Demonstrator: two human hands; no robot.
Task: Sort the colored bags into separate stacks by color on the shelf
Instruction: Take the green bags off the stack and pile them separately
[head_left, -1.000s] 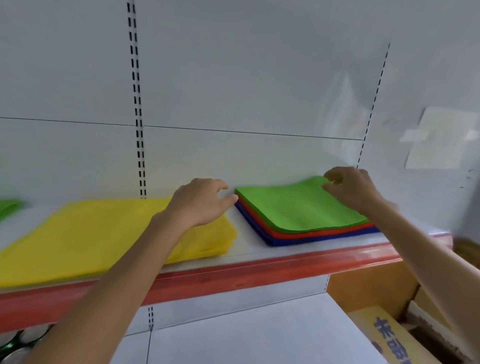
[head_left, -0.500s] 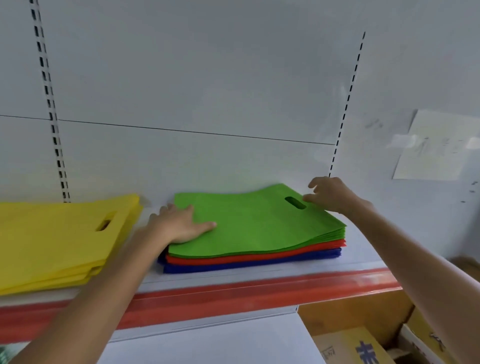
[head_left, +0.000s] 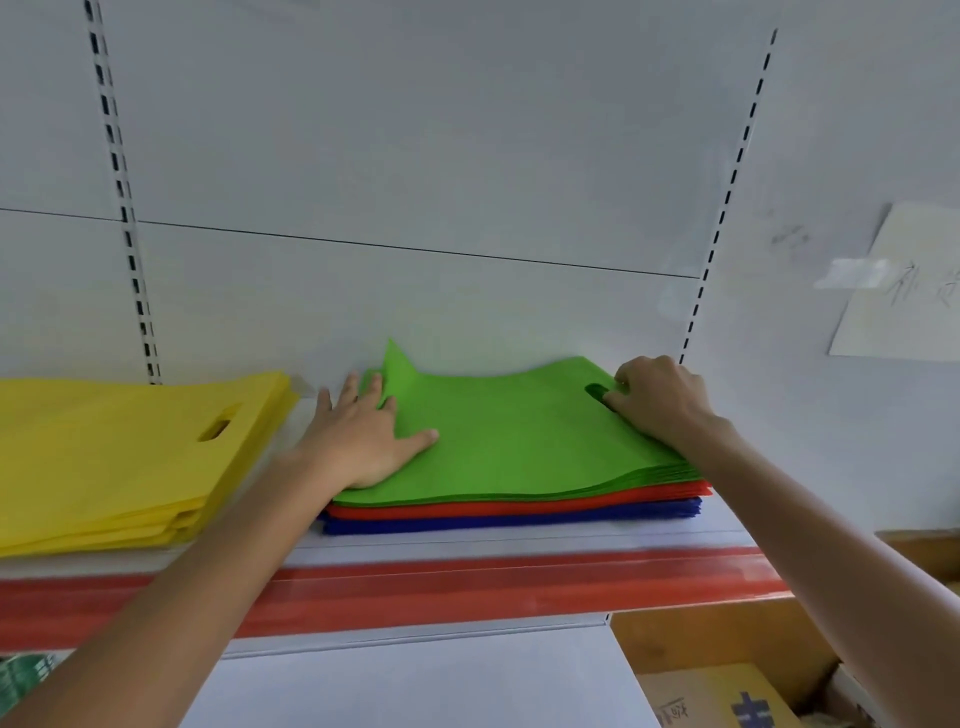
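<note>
Cardboard boxes (head_left: 727, 691), brown with blue print, are sitting nearest, low on the right, beside a white lower panel (head_left: 415, 680). Just beyond them the red front strip (head_left: 519, 587) of the white shelf (head_left: 727, 527) is running from left to right.

On the shelf, right of the middle, one mixed pile is lying flat. Dark blue fabric bags (head_left: 519, 524) are at the bottom, red fabric bags (head_left: 519, 506) are on those, and green fabric bags (head_left: 519, 447) are on top. To the left, just apart from that pile, a stack of yellow fabric bags (head_left: 104, 457) with an oval handle cut-out is lying by itself.

Both bare forearms are reaching in from the near edge. The left hand (head_left: 363, 436) is lying wide and flat on the near left part of the green fabric bags. Its fingers are straight and spread, and the thumb is pressing on the top sheet. The fingertips are extending past the far left corner, where the top green sheet is standing up in a curl. Whether any finger is passing beneath that sheet I cannot tell.

The right hand (head_left: 660, 400) is gripping the far right corner of the green fabric bags. Its fingers are curled tight, and the thumb tip is touching the edge of the handle slot (head_left: 596, 391).

Farthest off, the white back panel (head_left: 415, 156) with two slotted uprights is standing behind everything. A pale paper sheet (head_left: 898, 291) is hanging taped on the wall at the right.
</note>
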